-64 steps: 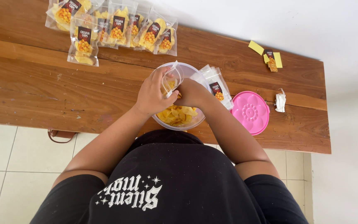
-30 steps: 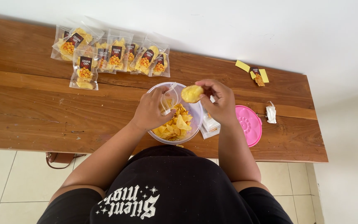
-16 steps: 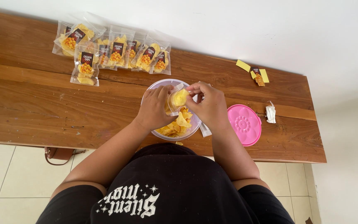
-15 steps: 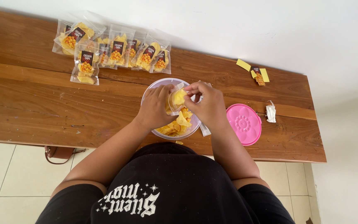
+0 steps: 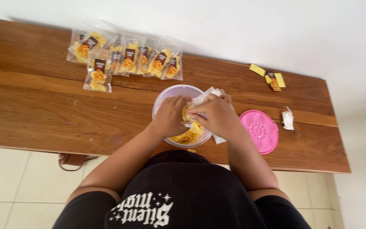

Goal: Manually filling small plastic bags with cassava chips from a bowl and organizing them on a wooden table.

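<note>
On the long wooden table (image 5: 43,106) stands a clear round bowl (image 5: 170,94) of yellow chips (image 5: 190,135), with a pink lid (image 5: 259,130) to its right. Over the bowl, the left hand (image 5: 171,115) grips a small clear pouch (image 5: 186,114), and the right hand (image 5: 216,115) pinches a chip at its mouth. Filled packets (image 5: 126,57) lie at the far edge.

Small clear pouch (image 5: 188,113) mostly hidden between left hand (image 5: 171,115) and right hand (image 5: 217,116); its opening not visible. Chips (image 5: 189,135) in bowl (image 5: 166,94) largely covered by both hands. Stack of empty pouches (image 5: 215,91) behind right hand, count unclear. Brown bag (image 5: 73,160) under table (image 5: 43,114), only strap and corner showing. Labels on filled packets (image 5: 126,59) too small to read.
</note>
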